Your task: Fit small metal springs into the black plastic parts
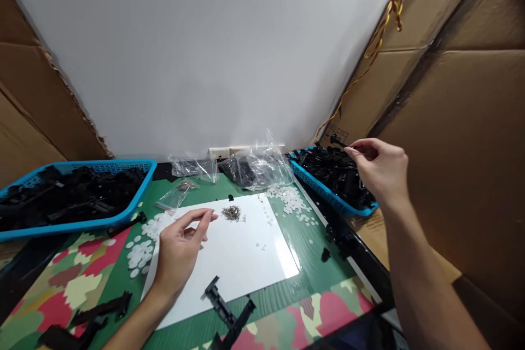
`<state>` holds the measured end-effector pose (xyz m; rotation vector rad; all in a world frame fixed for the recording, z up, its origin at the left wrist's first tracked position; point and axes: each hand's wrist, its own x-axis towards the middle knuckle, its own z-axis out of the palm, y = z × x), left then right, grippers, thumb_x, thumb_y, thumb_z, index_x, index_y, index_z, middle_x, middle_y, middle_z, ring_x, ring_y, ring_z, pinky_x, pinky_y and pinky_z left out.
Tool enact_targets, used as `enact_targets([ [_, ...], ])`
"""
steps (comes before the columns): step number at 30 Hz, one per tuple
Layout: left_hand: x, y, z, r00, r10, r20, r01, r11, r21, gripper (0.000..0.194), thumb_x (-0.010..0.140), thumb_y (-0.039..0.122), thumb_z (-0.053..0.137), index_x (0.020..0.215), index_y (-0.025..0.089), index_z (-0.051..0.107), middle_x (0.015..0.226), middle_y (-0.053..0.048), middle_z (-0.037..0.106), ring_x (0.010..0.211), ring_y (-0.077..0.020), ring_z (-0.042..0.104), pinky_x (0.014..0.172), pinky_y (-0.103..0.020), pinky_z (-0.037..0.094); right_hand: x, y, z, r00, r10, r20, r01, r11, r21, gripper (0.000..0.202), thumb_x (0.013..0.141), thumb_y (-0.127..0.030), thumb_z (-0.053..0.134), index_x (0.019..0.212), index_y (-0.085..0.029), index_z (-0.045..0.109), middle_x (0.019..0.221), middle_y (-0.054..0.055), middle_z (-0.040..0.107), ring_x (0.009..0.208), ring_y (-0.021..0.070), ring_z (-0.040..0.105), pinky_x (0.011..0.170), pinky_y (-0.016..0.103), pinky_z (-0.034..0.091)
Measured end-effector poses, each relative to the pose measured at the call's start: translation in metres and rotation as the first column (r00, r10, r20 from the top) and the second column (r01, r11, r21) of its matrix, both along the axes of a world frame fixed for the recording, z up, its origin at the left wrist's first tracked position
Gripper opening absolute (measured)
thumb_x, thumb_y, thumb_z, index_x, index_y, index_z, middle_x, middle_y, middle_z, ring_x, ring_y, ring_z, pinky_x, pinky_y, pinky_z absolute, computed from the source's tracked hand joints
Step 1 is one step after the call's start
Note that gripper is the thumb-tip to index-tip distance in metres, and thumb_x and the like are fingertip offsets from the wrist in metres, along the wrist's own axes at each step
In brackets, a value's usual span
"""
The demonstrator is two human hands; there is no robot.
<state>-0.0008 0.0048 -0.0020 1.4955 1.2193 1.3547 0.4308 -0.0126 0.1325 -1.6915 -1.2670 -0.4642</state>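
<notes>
My right hand (pixel 381 169) pinches a small black plastic part (pixel 337 140) by one end, above the right blue basket (pixel 328 197), which is heaped with black plastic parts. Over the white board (pixel 241 262), my left hand (pixel 180 246) has its thumb and fingers pressed together; whatever is between them is too small to make out. Just right of those fingertips lies a pile of tiny metal pieces (pixel 232 213). Several long black plastic parts (pixel 223 306) lie at the board's near edge.
White discs (pixel 139 254) lie left of the board, with more discs (pixel 291 199) on its right. A second blue basket (pixel 123 223) of black parts stands at left. Clear plastic bags (pixel 258 167) lie at the back. Cardboard walls (pixel 471 136) flank the table; twisted wires (pixel 379 38) hang at right.
</notes>
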Motion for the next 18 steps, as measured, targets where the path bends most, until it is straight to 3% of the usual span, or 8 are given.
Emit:
enact_targets([
  [5, 0.002, 0.000, 0.001, 0.999, -0.033, -0.021, 0.033, 0.999, 0.009, 0.029, 0.094, 0.048, 0.076, 0.100, 0.020, 0.082, 0.099, -0.007, 0.082, 0.065, -0.0165, 0.069, 0.057, -0.026, 0.061, 0.046, 0.024, 0.017, 0.999, -0.031, 0.040, 0.039, 0.979, -0.201, 0.027, 0.087, -0.043, 0.082, 0.093, -0.016, 0.083, 0.082, 0.012, 0.080, 0.073, 0.0191, 0.069, 0.068, 0.033, 0.045],
  [9, 0.002, 0.000, 0.001, 0.998, -0.047, -0.031, 0.048, 0.998, 0.027, 0.028, 0.094, 0.048, 0.075, 0.099, 0.022, 0.081, 0.098, -0.006, 0.082, 0.060, -0.0159, 0.066, 0.054, -0.026, 0.059, 0.044, 0.057, 0.018, 0.989, 0.081, 0.123, -0.038, 0.948, -0.317, 0.033, 0.089, -0.049, 0.079, 0.091, -0.016, 0.082, 0.083, 0.012, 0.080, 0.072, 0.0191, 0.068, 0.067, 0.033, 0.044],
  [13, 0.003, 0.001, 0.001, 0.998, -0.048, -0.047, 0.051, 0.996, 0.067, 0.027, 0.096, 0.047, 0.073, 0.099, 0.022, 0.082, 0.096, -0.007, 0.082, 0.068, -0.0185, 0.071, 0.057, -0.027, 0.060, 0.034, 0.090, 0.009, 0.970, 0.174, 0.172, -0.096, 0.918, -0.384, 0.026, 0.087, -0.043, 0.081, 0.088, -0.018, 0.082, 0.080, 0.010, 0.079, 0.070, 0.0204, 0.066, 0.066, 0.032, 0.044],
  [18, 0.003, 0.001, 0.000, 0.996, -0.069, -0.058, 0.073, 0.994, 0.078, 0.027, 0.098, 0.046, 0.071, 0.100, 0.022, 0.082, 0.097, -0.007, 0.081, 0.078, -0.0204, 0.074, 0.061, -0.027, 0.060, 0.031, 0.116, -0.005, 0.928, 0.216, 0.303, -0.023, 0.846, -0.532, 0.015, 0.086, -0.033, 0.082, 0.087, -0.018, 0.081, 0.085, 0.010, 0.078, 0.077, 0.0218, 0.068, 0.069, 0.031, 0.044],
])
